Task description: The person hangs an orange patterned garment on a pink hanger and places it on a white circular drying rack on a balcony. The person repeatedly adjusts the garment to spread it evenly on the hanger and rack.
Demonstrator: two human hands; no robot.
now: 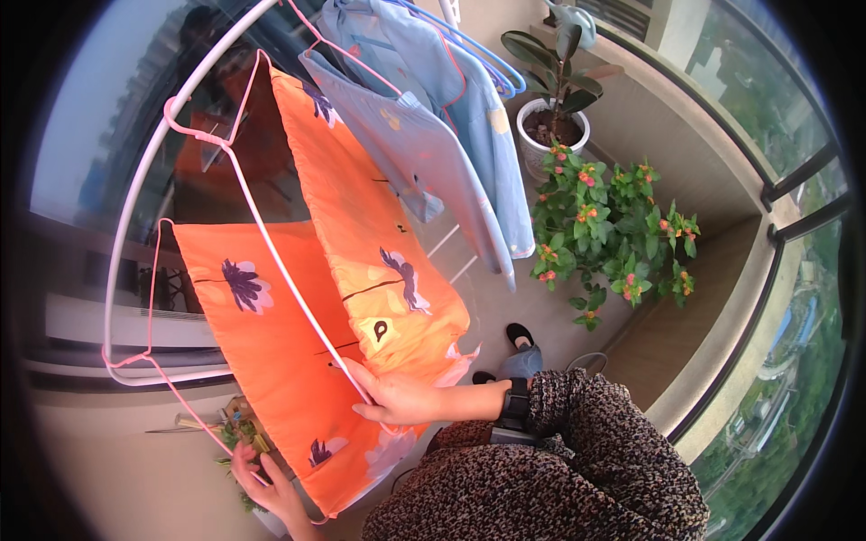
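Observation:
An orange fabric (257, 358) with purple flower prints hangs over two pink clothes hangers on a white rail (128, 223). My right hand (396, 399), with a black watch strap at the wrist, grips the lower arm of the nearer hanger (270, 237), close to the cloth. Lower left, my left hand (267, 480) has its fingers curled about the arm of the other hanger (183, 399). Between the hangers the cloth sags in a fold. Its far edges are partly hidden behind the front panel.
Light-blue clothes (433, 142) hang farther along, beside blue hangers (500, 74). A potted rubber plant (551, 128) and a flowering bush (609, 230) stand by the low balcony wall (683, 162). Window glass (223, 88) lies behind the rail. Greenery (240, 433) shows below the cloth.

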